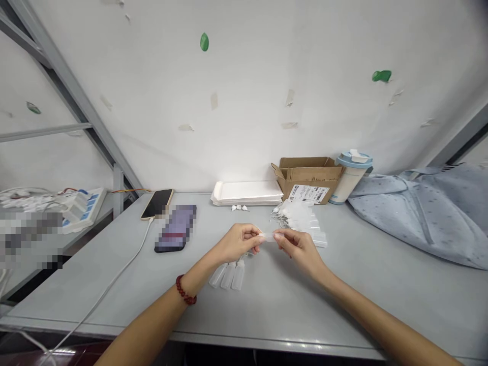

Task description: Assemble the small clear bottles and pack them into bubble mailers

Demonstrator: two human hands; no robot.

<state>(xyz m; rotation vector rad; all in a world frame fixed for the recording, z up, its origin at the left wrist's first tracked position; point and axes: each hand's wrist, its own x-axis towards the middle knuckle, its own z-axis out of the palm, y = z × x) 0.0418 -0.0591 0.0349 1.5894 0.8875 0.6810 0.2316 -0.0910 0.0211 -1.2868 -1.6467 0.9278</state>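
Observation:
Over the middle of the table, my left hand [244, 240] and my right hand [299, 247] pinch opposite ends of a small translucent plastic bottle [269, 237]. It lies level between the fingertips. What the left fingers cover at its end is hidden. Just below my left hand lie 3 similar translucent bottles [227, 277] side by side, with thin white cords at their tops. Behind my right hand rests a pile of several more translucent bottles [305, 218] with white cords. Farther back, 3 small white caps [239, 208] sit in a row.
A stack of white packets [249, 193], an open cardboard box [310, 180] and a blue-lidded cup [349, 178] stand along the wall. At right lies a blue-grey fabric bag [415, 213]. Two phones [157, 204] lie left, one with a white cable [125, 269] crossing the table [297, 315].

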